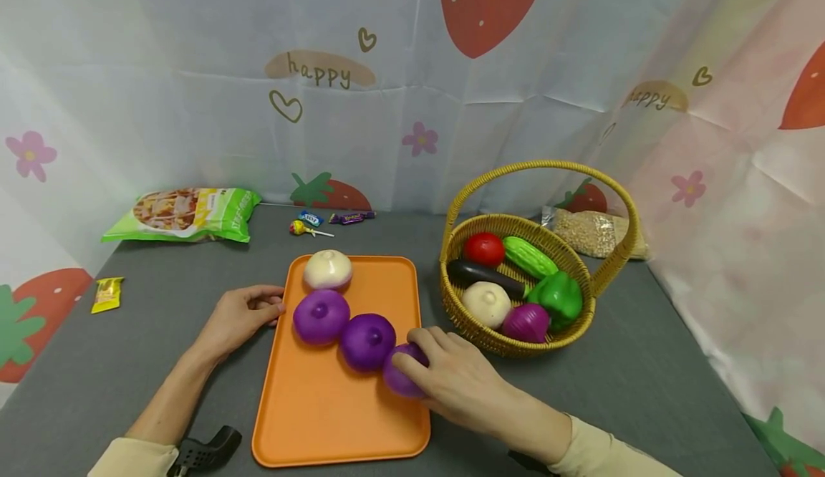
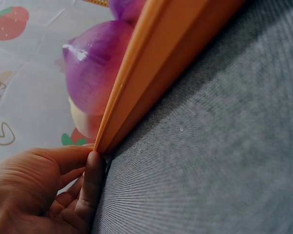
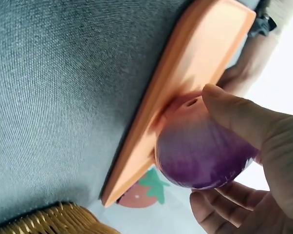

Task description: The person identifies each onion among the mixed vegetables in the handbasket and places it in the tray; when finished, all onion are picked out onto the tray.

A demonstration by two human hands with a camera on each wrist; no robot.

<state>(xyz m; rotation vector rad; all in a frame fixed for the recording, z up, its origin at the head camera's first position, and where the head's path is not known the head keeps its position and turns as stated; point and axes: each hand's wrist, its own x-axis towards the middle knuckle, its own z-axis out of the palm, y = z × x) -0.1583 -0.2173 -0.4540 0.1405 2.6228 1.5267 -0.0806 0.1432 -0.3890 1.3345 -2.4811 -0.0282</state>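
My right hand [image 1: 460,377] grips a toy purple onion [image 3: 205,141] at the right edge of an orange tray [image 1: 322,420]. Thumb and fingers are on opposite sides of it, and its underside tilts up from the tray in the right wrist view. At the tray's left rim, my left hand [image 2: 44,190] pinches the edge between thumb and fingers. Two more purple onions, one paler [image 1: 321,317] and one darker [image 1: 367,343], sit on the tray in a slanting row. Behind them at the far left corner lies a white, onion-like vegetable [image 1: 327,271].
Right of the tray stands a handled wicker basket [image 1: 515,348] holding a tomato, cucumber, eggplant, green pepper and other vegetables. A bag of grains [image 1: 589,233] lies behind it. Toward the back left are a green snack bag [image 1: 187,213], a lollipop [image 1: 298,228] and wrapped candies [image 1: 351,218].
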